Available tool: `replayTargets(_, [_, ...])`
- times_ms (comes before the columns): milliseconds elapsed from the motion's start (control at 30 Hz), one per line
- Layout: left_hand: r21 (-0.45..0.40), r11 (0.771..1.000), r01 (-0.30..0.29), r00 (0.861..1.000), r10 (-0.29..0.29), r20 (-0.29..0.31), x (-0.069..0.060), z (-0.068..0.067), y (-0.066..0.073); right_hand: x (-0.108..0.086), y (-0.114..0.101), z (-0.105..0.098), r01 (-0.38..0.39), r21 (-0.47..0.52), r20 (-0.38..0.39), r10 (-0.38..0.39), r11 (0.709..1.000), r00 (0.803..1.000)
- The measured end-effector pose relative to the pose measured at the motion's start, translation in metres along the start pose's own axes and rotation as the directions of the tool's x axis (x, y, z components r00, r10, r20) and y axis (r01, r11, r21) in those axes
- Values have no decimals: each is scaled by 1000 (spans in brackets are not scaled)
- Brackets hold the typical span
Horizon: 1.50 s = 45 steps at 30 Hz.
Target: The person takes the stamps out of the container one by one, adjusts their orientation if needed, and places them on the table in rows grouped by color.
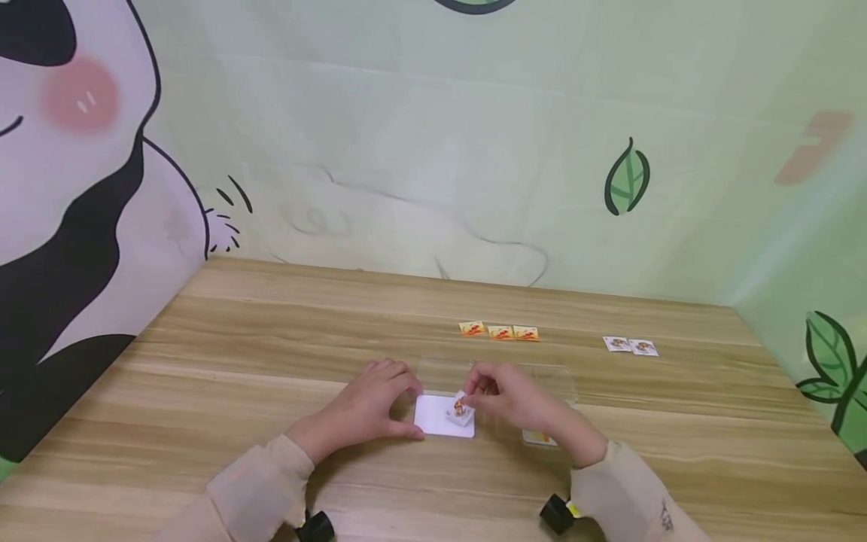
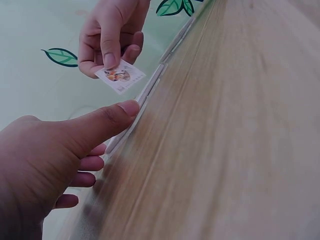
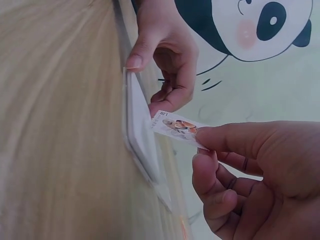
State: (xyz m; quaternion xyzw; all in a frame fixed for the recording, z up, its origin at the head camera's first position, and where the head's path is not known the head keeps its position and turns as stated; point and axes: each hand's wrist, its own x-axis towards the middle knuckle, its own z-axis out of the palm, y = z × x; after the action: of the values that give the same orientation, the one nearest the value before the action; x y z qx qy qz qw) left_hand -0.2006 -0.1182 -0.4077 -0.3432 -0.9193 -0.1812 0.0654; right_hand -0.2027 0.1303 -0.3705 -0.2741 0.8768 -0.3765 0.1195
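Note:
In the head view my left hand (image 1: 372, 399) holds the left end of a flat white rectangular card (image 1: 433, 415), thumb at the near corner and fingers at the far one. My right hand (image 1: 508, 395) pinches a small white stamp (image 1: 460, 410) with an orange figure between thumb and fingers, above the card's right part. Seen from the right wrist, the stamp (image 3: 176, 128) tilts over the white card (image 3: 142, 130), and a printed value shows at its corner. From the left wrist view, the left thumb (image 2: 112, 117) rests along the card's edge.
Three orange-and-yellow stamps (image 1: 500, 333) lie in a row toward the back of the wooden table (image 1: 305, 324). Two white stamps (image 1: 630, 346) lie farther right. Clear plastic covers (image 1: 558, 376) stand behind the hands. A case with an orange print (image 1: 538, 437) is partly hidden under the right forearm.

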Motion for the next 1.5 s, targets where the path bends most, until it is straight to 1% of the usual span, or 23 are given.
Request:
replayTargets(133, [-3,1000,4,1000,-4,1,-1,0,0,0,0,-3,-2,40,2,2,999,1000])
replayTargets(333, [-5,1000,-5,1000,5,-9,-2,1,-1,-1,2,-11,22,120,7,-23,993,1000])
replayTargets(567, [2,1000,-5,1000,5,-8,-2,1,-1,-4,4,-21,31,134,-20,-29,990,999])
replayTargets(633, [4,1000,-5,1000,5,-5,-1,1,-1,-6,5,-24,24,151,-33,-19,988,999])
replayTargets(800, [2,1000,-6,1000,6,-1,-1,1,-1,-7,8,-34,-21,197,-71,35,980,997])
replayTargets(967, [5,1000,-7,1000,7,3,0,1,-1,-10,11,-44,-35,206,-107,58,978,993])
replayTargets(1200, [10,1000,-3,1000,3,12,-1,2,-2,-12,15,-53,-79,252,-155,121,965,981])
replayTargets(1367, [0,1000,1,1000,-1,14,0,1,-1,-12,16,-58,-85,247,-194,136,965,972])
replayTargets(1500, [2,1000,6,1000,-6,13,-1,1,-2,-12,15,-61,-100,256,-203,155,961,967])
